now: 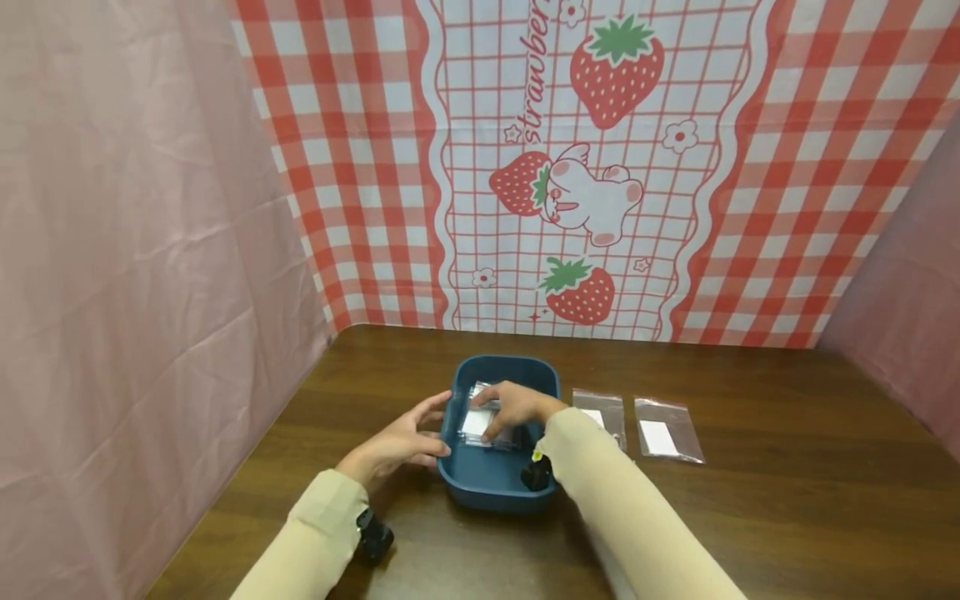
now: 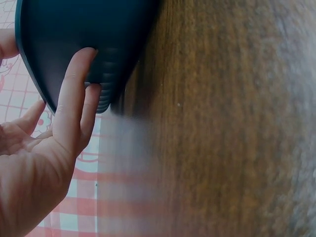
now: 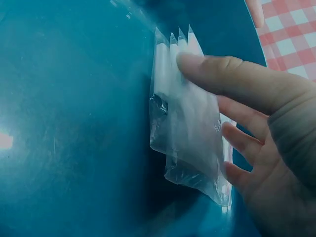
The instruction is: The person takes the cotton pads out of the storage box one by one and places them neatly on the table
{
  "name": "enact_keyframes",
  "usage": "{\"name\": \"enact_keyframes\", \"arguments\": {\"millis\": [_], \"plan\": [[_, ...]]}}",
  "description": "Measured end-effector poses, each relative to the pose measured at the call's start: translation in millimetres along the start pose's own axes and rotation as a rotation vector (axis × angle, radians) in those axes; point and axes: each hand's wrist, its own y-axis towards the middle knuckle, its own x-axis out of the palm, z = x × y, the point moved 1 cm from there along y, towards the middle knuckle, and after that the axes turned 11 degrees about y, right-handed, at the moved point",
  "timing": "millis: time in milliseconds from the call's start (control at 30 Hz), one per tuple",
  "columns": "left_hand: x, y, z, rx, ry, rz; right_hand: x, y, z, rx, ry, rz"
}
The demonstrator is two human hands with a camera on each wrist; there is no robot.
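Inside a dark blue plastic bin (image 1: pixel 498 479), my right hand (image 3: pixel 261 113) reaches down onto a row of small clear zip bags (image 3: pixel 192 128) with white cards in them. Its thumb lies on one side of the bags and its other fingers on the far side, pinching them together as they stand on edge. My left hand (image 1: pixel 401 437) is at the bin's left side, with its fingers spread and fairly straight. In the left wrist view, two fingers (image 2: pixel 74 94) press against the bin's outer wall below the rim.
Right of the bin, two more clear bags with white cards lie flat on the brown wooden table (image 1: pixel 787 467): one bag (image 1: pixel 611 408) close to the bin, partly behind the right sleeve, another bag (image 1: pixel 678 429) farther right. A checked strawberry cloth (image 1: pixel 375 167) hangs behind.
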Motion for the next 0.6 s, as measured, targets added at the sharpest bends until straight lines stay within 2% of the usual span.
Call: {"name": "enact_keyframes", "arguments": {"millis": [167, 600], "plan": [[0.6, -0.7, 1.8, -0.008, 0.006, 0.004, -1, -1, -1, -0.003, 0.009, -0.003], [0.7, -2.2, 2.6, -0.004, -0.002, -0.004, -10, -6, -5, -0.055, 0.049, 0.057]]}}
